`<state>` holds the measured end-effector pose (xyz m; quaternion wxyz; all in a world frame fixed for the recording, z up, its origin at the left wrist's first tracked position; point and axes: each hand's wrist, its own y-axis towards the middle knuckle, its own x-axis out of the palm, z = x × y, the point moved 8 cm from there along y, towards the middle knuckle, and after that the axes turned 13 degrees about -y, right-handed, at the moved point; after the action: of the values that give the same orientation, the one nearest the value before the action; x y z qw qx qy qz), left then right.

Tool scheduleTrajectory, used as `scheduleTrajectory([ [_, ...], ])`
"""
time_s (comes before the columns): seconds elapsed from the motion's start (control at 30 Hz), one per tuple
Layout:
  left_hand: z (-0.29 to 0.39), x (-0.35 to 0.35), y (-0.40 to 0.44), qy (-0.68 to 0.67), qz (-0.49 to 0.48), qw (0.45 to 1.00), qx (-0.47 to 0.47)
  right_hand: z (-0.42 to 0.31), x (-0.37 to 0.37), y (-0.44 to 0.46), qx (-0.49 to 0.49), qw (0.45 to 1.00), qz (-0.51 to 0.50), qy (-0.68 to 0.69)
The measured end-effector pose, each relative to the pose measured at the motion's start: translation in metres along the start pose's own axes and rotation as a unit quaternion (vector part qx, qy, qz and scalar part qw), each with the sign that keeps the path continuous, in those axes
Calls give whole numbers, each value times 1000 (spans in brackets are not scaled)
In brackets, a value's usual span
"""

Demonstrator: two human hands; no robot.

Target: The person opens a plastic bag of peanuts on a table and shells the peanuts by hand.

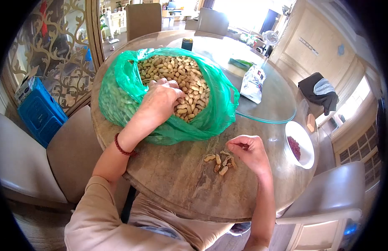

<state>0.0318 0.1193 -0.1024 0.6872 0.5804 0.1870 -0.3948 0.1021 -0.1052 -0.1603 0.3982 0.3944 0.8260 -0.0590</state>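
A green plastic bag (219, 113) stands wide open on the table, filled with peanuts in their shells (194, 90). My left hand (161, 98) reaches over the bag's near rim into the peanuts. Its fingers curl down among them, and the fingertips are hidden. To the right of the bag, my right hand (251, 151) is just above the tabletop, thumb and forefinger pinched together; whatever lies between them is too small to make out. Beside and below those fingertips lies a small pile of empty peanut shells (223, 169).
On the right stands a white bowl (305, 157) holding reddish kernels (293, 147). A glass turntable (273, 102) carries a white packet (252, 83) and a green packet (241, 63). A dark jar (187, 44) stands behind the bag. Chairs surround the round table (173, 180).
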Motion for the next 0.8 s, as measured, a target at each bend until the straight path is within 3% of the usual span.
scheduleTrajectory([
  [0.17,0,2,1,12,-22,1000,-1,-4,-1,-2,7,1000,3,7],
  [0.27,8,-11,3,-49,39,998,30,-6,-4,-2,9,1000,16,2],
  [0.33,13,-24,1,-293,91,950,-51,-9,-6,-3,6,999,34,10],
  [0.4,27,-19,-2,-324,82,942,-12,-11,-7,-3,17,999,39,9],
  [0.47,29,8,-10,-596,38,801,-53,-10,-5,-3,30,999,43,7],
  [0.53,46,27,-15,-686,-31,719,-102,-16,-3,-2,-12,997,76,28],
  [0.57,52,42,-21,-759,-61,633,-137,-18,-1,-3,-8,996,78,29],
  [0.6,62,50,-27,-783,-104,588,-172,-29,0,-3,-42,994,88,55],
  [0.67,73,60,-35,-830,-104,521,-169,-41,1,-7,-74,989,101,80],
  [0.8,70,57,-40,-829,-76,526,-174,-51,-1,-11,-138,979,117,95],
])
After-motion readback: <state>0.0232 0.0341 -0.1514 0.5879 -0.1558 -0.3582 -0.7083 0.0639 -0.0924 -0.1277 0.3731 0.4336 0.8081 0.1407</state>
